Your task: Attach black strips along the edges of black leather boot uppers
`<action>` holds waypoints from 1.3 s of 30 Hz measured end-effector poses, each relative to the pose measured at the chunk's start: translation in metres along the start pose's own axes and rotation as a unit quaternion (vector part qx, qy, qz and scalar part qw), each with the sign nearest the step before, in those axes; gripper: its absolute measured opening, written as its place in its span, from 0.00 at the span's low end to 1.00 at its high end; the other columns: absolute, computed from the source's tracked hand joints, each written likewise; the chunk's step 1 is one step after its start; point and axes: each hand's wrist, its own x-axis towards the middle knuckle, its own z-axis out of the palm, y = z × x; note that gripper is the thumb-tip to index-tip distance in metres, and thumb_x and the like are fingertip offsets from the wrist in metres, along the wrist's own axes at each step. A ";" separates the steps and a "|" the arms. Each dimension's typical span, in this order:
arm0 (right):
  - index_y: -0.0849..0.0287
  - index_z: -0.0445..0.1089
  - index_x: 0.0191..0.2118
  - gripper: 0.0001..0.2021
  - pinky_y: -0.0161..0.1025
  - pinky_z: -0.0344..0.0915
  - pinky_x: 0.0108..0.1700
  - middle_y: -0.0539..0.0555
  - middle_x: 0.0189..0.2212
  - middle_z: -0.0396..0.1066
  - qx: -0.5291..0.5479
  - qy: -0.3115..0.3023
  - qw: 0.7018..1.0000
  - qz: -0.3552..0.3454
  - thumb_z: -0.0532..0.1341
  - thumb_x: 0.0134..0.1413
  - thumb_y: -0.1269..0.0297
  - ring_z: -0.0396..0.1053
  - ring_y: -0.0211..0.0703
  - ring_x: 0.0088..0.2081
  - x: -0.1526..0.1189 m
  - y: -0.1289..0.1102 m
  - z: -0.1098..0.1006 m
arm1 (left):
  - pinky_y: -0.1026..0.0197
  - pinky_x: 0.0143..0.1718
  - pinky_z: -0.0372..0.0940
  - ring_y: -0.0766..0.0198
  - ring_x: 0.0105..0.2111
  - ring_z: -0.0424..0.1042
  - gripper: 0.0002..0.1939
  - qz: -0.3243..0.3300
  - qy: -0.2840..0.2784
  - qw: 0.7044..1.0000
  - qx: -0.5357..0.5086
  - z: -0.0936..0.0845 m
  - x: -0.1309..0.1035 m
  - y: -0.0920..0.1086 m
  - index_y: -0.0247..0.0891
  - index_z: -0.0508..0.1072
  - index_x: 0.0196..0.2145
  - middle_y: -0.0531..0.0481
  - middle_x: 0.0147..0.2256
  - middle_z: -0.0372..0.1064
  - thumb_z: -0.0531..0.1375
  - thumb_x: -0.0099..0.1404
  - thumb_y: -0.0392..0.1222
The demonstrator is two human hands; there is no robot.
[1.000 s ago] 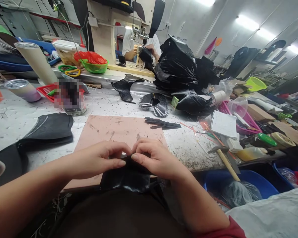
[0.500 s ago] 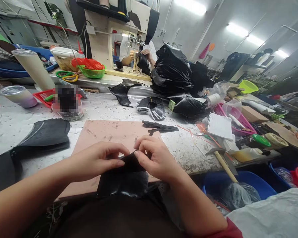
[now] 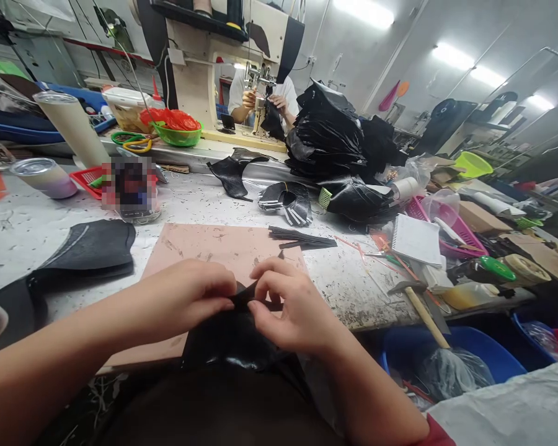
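At the near edge of the table (image 3: 23,235), both hands pinch the top edge of a glossy black leather piece (image 3: 235,341) that hangs down toward the person's lap. The left hand (image 3: 186,297) has thumb and fingers closed on the edge from the left, and the right hand (image 3: 291,310) has them closed on it from the right; their fingertips almost meet at the middle. The piece lies just below and nearer than the fingers, its held edge running left to right, and neither hand is clearly nearer. Under and beyond the hands is a pink cutting board (image 3: 204,248), with thin black strips (image 3: 302,237) at its far right corner. A dark curved panel (image 3: 90,244) lies to the left. On the right are a notepad (image 3: 416,240), a hammer (image 3: 421,306) at the table edge and a blue tub (image 3: 465,347) below it. Farther off sit a bundle of black cut pieces (image 3: 288,201), a heap of black material (image 3: 330,133), a green bowl (image 3: 177,133) and scissors (image 3: 132,141). At the far side another person works at a sewing machine (image 3: 199,68). Nothing stands between the hands and the piece.
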 end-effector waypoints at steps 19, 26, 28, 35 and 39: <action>0.58 0.58 0.27 0.06 0.38 0.64 0.38 0.55 0.35 0.68 -0.043 0.018 0.994 -0.104 0.55 0.50 0.73 0.66 0.41 0.37 0.005 -0.002 0.000 | 0.66 0.30 0.60 0.64 0.28 0.67 0.12 -0.015 0.081 0.991 -0.106 0.004 0.003 -0.007 0.37 0.72 0.28 0.53 0.26 0.70 0.53 0.57 0.46; 0.58 0.56 0.24 0.08 0.36 0.62 0.37 0.52 0.30 0.68 0.102 0.011 0.994 -0.021 0.57 0.49 0.73 0.66 0.37 0.32 0.012 0.004 -0.003 | 0.67 0.31 0.60 0.65 0.29 0.66 0.11 0.023 0.029 0.991 -0.131 -0.001 0.003 -0.008 0.35 0.72 0.31 0.52 0.27 0.69 0.53 0.58 0.43; 0.58 0.56 0.23 0.08 0.36 0.62 0.36 0.51 0.28 0.67 0.115 0.019 0.993 -0.019 0.57 0.47 0.73 0.65 0.37 0.31 0.014 0.006 -0.002 | 0.67 0.30 0.59 0.66 0.28 0.64 0.11 0.026 0.022 0.990 -0.134 -0.003 0.003 -0.009 0.35 0.72 0.32 0.53 0.26 0.67 0.53 0.59 0.43; 0.57 0.55 0.23 0.08 0.35 0.59 0.32 0.49 0.24 0.61 0.054 0.010 0.998 -0.016 0.56 0.45 0.74 0.61 0.37 0.28 0.017 0.003 -0.002 | 0.67 0.27 0.57 0.67 0.25 0.60 0.10 0.019 0.015 0.993 -0.114 -0.003 0.007 -0.007 0.35 0.69 0.30 0.54 0.24 0.62 0.54 0.57 0.46; 0.58 0.57 0.23 0.07 0.35 0.60 0.35 0.51 0.29 0.61 0.022 -0.004 0.999 -0.038 0.58 0.44 0.73 0.61 0.37 0.32 0.019 0.004 -0.007 | 0.65 0.32 0.60 0.63 0.30 0.65 0.13 0.008 0.028 0.987 -0.158 -0.001 0.010 -0.008 0.35 0.71 0.30 0.51 0.28 0.68 0.54 0.58 0.47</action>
